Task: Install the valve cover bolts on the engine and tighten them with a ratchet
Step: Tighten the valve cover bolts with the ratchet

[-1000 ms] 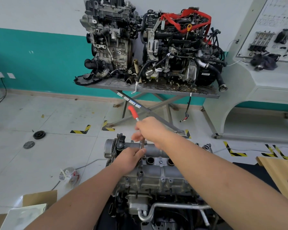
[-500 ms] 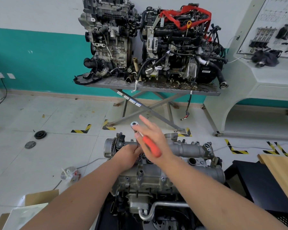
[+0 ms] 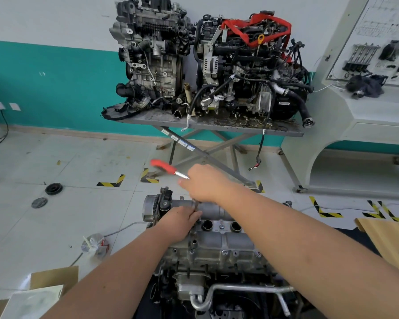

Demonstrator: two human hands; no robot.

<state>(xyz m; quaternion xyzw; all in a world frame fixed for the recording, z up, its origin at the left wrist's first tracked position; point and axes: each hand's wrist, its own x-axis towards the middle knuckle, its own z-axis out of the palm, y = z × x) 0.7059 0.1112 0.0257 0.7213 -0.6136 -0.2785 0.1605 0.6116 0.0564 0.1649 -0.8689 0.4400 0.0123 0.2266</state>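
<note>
**Head view: ratchet turning over the valve cover**

Head view shows my right hand (image 3: 205, 183) gripping the ratchet (image 3: 168, 169), its red handle pointing up-left over the engine (image 3: 219, 245). My left hand (image 3: 180, 221) pinches the extension shaft (image 3: 196, 205) standing on the valve cover (image 3: 214, 209). I cannot make out the bolt beneath.

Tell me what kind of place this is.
Most likely an automotive training workshop. Two stripped engines sit on a scissor-leg metal stand, a display board of mounted engine parts stands on the right, and hazard-striped corner marks lie on the tiled floor.
</note>
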